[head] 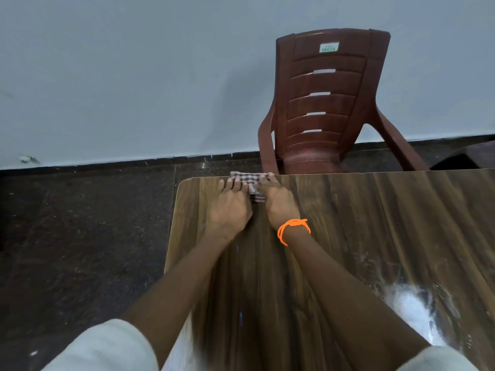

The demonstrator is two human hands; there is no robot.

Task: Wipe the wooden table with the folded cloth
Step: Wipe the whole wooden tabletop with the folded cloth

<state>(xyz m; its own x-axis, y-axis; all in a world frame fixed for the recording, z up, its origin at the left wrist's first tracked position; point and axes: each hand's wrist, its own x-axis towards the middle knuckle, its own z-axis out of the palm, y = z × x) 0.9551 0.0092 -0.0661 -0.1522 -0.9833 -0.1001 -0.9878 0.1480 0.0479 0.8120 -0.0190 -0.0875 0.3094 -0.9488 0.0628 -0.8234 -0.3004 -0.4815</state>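
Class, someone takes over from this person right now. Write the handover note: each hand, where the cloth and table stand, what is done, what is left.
Left hand: flat, fingers pressing the folded cloth.
Right hand: also on the cloth; its grip cannot be made out.
Cloth: at the far edge of the wooden table, near its far left corner.
Done: cannot be judged.
Left: a whitish patch shows near right.

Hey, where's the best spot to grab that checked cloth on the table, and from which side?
Probably the near folded end of the checked cloth, coming from the person's side. That end lies bare on the wooden table between the left hand and right hand, while the far part sits at the table's far edge under the fingers.
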